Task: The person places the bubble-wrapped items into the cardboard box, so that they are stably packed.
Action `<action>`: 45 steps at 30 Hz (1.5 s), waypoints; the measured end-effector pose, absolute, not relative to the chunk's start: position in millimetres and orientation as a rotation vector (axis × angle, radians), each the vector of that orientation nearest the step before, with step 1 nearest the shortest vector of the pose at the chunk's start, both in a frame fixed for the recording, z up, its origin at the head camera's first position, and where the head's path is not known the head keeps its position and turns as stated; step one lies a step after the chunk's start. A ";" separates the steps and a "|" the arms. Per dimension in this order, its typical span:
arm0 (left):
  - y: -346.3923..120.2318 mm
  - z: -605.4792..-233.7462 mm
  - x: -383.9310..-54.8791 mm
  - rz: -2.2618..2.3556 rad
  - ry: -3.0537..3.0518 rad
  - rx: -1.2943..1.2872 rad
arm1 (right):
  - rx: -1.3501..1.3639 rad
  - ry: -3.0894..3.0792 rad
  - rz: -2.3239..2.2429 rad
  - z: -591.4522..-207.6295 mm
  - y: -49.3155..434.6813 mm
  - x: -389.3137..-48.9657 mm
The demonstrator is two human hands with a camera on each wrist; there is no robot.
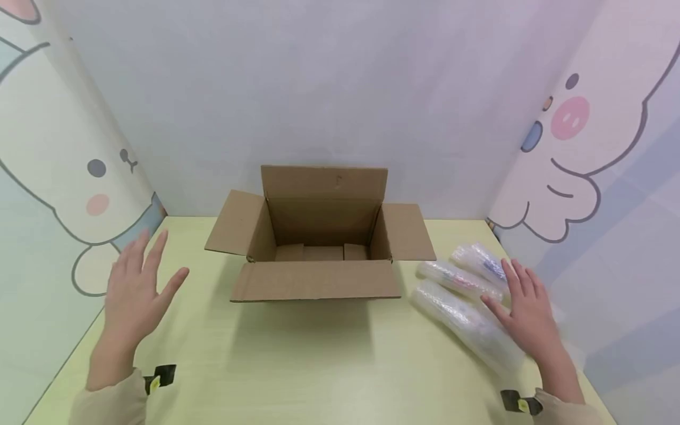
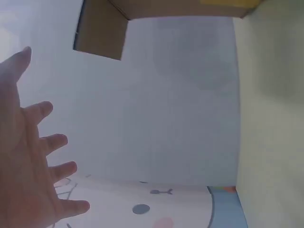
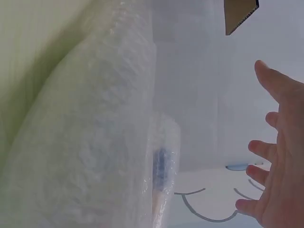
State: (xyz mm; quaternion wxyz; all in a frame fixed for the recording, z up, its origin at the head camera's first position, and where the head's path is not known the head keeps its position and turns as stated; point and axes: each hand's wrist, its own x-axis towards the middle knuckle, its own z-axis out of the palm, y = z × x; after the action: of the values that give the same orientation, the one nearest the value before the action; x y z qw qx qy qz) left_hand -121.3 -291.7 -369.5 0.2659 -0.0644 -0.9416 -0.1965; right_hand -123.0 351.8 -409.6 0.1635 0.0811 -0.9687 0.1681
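An open cardboard box [image 1: 316, 280] stands at the middle of the table with its flaps folded outward. Inside, its bottom shows bare cardboard. To its right lie several bubble-wrapped bundles: a large one [image 1: 467, 324] in front, a slimmer one [image 1: 459, 278] with pinkish marks behind it, and another [image 1: 480, 260] with blue marks farthest back. My left hand [image 1: 135, 295] is raised left of the box, fingers spread, holding nothing. My right hand [image 1: 528, 316] hovers over the right end of the bundles with its fingers extended. In the right wrist view, the large bundle [image 3: 90, 133] is apart from that hand.
The pale yellow table [image 1: 297, 378] meets a plain light wall [image 1: 319, 88] behind the box. Cartoon-printed panels [image 1: 58, 177] enclose the left and right sides. Dark straps with small tags sit on both wrists.
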 end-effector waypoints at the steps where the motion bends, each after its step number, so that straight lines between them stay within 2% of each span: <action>1: -286.4 -365.9 -120.9 -0.553 -2.498 -0.208 | 0.252 -2.750 0.506 -410.8 349.9 -121.9; 9: -244.6 -342.7 -117.4 -0.659 -2.326 -0.378 | 0.310 -2.796 0.663 -421.8 335.8 -112.6; 19: -211.9 -336.2 -127.1 -0.572 -2.408 -0.459 | 0.294 -2.901 0.609 -446.4 325.4 -103.7; 32: -202.6 -347.2 -138.8 -0.443 -2.621 -0.445 | 0.406 -2.811 0.477 -462.3 325.7 -99.5; 45: -203.2 -362.9 -141.4 -0.422 -2.701 -0.452 | 0.345 -2.850 0.481 -460.3 325.5 -96.3</action>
State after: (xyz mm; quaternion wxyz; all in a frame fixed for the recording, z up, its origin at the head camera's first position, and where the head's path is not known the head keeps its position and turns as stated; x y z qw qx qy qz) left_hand -141.4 -203.2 -362.9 0.1844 -0.1604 -0.9580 -0.1496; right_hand -96.3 325.5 -460.3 0.1153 0.1177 -0.9726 0.1642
